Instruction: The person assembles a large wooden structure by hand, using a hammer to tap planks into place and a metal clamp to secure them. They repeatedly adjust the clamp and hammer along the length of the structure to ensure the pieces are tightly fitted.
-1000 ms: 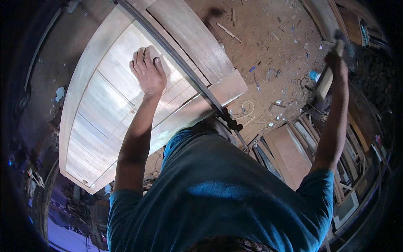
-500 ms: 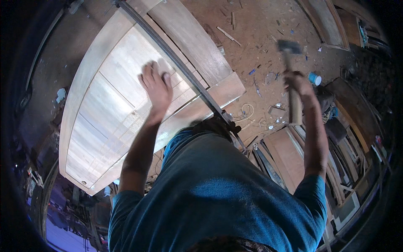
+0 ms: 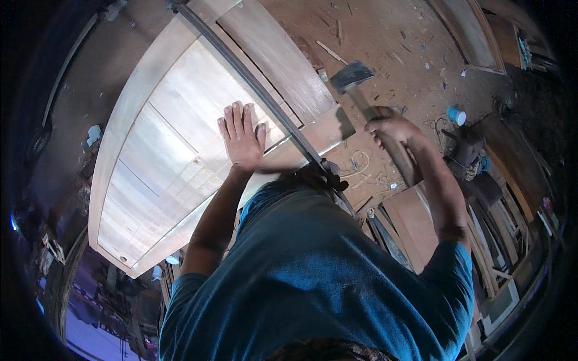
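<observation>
Wooden panel (image 3: 171, 129) lies ahead and to the left, crossed by a dark bar (image 3: 253, 89); the left hand (image 3: 244, 138) spreads open on the panel, the right hand (image 3: 392, 128) is closed round a raised hammer (image 3: 362, 103).

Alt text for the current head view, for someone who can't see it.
A person's right grip holds a hammer, its dark head pointing away from the body, while the left grip is spread over a pale wooden panel. A long dark bar crosses the panel; scraps litter the floor.
</observation>
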The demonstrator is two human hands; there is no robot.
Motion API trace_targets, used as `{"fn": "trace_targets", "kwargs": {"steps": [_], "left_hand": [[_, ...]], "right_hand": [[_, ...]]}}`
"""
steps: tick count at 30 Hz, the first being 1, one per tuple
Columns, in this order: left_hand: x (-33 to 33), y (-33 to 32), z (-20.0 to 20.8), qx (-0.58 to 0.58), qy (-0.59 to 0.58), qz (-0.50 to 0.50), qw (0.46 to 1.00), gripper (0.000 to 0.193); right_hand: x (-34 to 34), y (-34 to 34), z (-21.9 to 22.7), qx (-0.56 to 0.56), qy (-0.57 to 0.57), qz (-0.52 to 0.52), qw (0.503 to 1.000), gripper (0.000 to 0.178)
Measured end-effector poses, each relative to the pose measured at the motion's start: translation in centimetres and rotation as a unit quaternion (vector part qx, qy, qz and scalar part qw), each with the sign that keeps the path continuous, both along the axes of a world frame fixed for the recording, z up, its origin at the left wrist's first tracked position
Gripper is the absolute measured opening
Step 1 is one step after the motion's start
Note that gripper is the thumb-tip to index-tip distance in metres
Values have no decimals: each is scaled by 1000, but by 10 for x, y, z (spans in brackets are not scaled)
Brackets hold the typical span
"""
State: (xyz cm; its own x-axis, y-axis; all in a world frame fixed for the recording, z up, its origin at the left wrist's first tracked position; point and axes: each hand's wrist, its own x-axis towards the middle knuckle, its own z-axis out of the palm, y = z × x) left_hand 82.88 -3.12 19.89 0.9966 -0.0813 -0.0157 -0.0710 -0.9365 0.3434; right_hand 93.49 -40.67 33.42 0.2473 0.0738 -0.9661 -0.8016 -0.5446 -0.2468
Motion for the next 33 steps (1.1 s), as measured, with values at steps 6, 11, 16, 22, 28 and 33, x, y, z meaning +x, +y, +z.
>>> {"fn": "trace_targets", "kwargs": {"steps": [6, 11, 16, 22, 28, 33], "left_hand": [[-11, 13, -7, 28, 14, -5, 1000, 67], [-13, 11, -6, 34, 32, -7, 999, 67], [-12, 11, -9, 33, 25, 1, 999, 65], [-18, 14, -3, 7, 13, 4, 1000, 63], [-24, 90, -7, 25, 7, 109, 994, 64], [-52, 178, -26, 56, -2, 250, 967, 69]], "right_hand": [[63, -107, 32, -136, -279, -53, 949, 28], [60, -131, 3, -188, -317, -205, 907, 19], [-9, 8, 13, 53, 19, -24, 998, 41], [-5, -15, -12, -5, -63, -72, 995, 30], [-6, -3, -17, -34, -98, -60, 993, 26], [-14, 21, -6, 8, -60, -24, 998, 23]]}}
